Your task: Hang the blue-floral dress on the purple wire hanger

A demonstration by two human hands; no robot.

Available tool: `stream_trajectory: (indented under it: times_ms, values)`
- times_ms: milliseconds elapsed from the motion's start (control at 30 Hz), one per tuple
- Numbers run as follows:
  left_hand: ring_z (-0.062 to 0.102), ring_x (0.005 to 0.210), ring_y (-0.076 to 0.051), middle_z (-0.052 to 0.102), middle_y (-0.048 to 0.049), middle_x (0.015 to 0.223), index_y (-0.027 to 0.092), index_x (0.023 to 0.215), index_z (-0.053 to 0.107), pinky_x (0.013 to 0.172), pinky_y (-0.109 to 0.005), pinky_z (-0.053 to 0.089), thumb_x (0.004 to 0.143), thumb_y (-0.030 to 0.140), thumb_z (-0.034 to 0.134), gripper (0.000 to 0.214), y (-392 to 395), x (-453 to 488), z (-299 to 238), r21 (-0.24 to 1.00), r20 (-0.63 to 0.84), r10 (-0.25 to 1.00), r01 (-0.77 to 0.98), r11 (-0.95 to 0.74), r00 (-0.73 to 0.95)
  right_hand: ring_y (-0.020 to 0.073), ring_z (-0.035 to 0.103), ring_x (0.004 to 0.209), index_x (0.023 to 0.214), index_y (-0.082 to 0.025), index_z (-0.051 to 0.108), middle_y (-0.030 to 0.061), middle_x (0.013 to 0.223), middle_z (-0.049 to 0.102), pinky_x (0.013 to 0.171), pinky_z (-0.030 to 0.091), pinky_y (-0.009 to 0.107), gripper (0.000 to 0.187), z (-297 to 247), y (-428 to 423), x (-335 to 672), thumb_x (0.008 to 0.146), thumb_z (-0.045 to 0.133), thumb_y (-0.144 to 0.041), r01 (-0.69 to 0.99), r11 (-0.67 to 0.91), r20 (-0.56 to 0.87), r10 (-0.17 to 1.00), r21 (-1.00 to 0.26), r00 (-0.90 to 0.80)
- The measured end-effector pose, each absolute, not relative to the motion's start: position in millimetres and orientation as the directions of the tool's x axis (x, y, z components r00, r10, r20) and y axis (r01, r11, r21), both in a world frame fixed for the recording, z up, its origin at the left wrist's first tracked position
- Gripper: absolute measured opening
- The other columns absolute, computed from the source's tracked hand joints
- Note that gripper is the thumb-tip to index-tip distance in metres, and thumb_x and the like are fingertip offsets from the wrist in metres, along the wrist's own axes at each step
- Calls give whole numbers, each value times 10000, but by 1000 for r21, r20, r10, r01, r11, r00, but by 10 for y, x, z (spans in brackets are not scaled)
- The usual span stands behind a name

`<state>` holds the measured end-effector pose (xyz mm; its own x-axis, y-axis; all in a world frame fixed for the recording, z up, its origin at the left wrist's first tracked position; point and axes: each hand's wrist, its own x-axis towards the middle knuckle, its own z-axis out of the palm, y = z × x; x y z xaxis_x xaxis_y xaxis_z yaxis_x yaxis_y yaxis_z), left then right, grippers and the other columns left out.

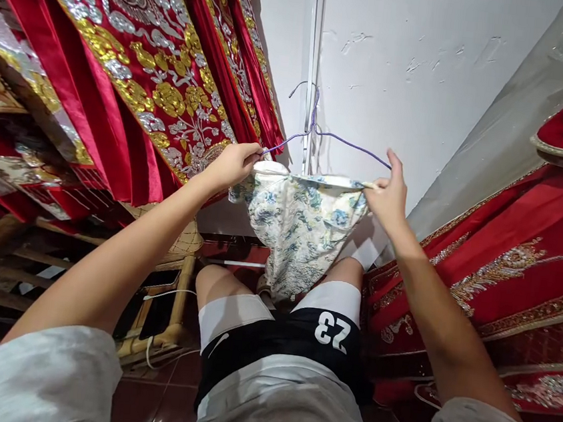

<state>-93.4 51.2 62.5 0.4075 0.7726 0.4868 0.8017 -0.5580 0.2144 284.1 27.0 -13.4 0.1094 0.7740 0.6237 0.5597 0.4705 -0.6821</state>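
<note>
A white cloth with a blue flower print (pixel 299 230) hangs from a thin purple wire hanger (pixel 315 130) in front of me. My left hand (pixel 233 164) is closed on the hanger's left end and the cloth's edge. My right hand (pixel 388 194) pinches the cloth's top edge at the hanger's right end. The cloth droops down between my hands toward my knees. The hanger's hook points up near a white pipe (pixel 311 66) on the wall.
Red fabrics with gold and silver embroidery hang at the left (pixel 140 68) and lie at the right (pixel 507 262). A bamboo chair (pixel 172 293) with a white cable stands at lower left. The white wall (pixel 417 71) is behind.
</note>
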Motion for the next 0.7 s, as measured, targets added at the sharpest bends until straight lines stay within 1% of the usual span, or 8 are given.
stream_trajectory:
  times_ms: [100,167,233,300,433,533,600,700]
  values:
    - [597,785,-238,650,-88,829,187,876,614,770,-353,471,934,252,494,148,519,-959,661,219,499,782,819,-531,373,282,709,833,1128,-149,775,110,951,784,757,580,417,476,99,376,3132,697,805,-347,493,424,514,856,-760,56]
    - [617,850,-260,656,-98,880,183,975,619,821,-385,486,956,265,494,150,517,-965,705,265,538,789,829,-493,298,301,724,820,923,-146,799,107,852,782,749,592,423,410,259,401,3225,631,884,-421,376,354,357,932,-856,-65]
    - [630,910,-267,660,-97,928,185,1129,599,876,-410,492,980,284,498,205,514,-937,757,320,572,787,821,-474,232,314,734,824,850,-154,788,114,813,780,763,605,442,444,388,384,3193,594,919,-491,239,278,237,953,-930,-188]
    - [637,963,-263,669,-99,987,194,1222,570,916,-415,490,996,312,505,263,526,-854,805,341,570,785,800,-494,242,314,738,848,844,-160,777,125,830,780,788,614,456,454,470,352,3047,609,917,-522,159,236,190,947,-959,-259]
    - [633,983,-267,681,-120,1023,178,1086,628,934,-408,487,1000,354,500,234,669,-572,861,267,515,780,798,-540,355,257,724,833,865,-170,765,95,843,759,775,613,404,316,546,372,2655,709,886,-417,238,288,206,925,-927,-318]
    - [628,964,-277,680,-131,980,167,1000,647,931,-403,486,987,325,510,209,837,-387,919,224,537,764,812,-538,358,246,720,808,816,-169,746,80,793,740,739,607,387,242,625,480,2533,745,864,-368,205,379,330,914,-903,-237]
    - [627,993,-285,680,-130,981,169,1010,657,944,-397,479,990,309,511,204,905,-287,1008,216,574,736,800,-560,360,257,728,800,783,-172,727,73,755,729,730,610,399,229,704,541,2579,736,872,-343,151,411,390,908,-899,-150]
    - [629,1052,-298,683,-117,991,174,1099,661,962,-392,466,1006,308,505,227,865,-113,1202,207,619,688,766,-608,378,279,741,793,780,-166,727,71,731,722,723,619,432,201,813,501,2753,755,850,-323,76,391,382,918,-917,-108]
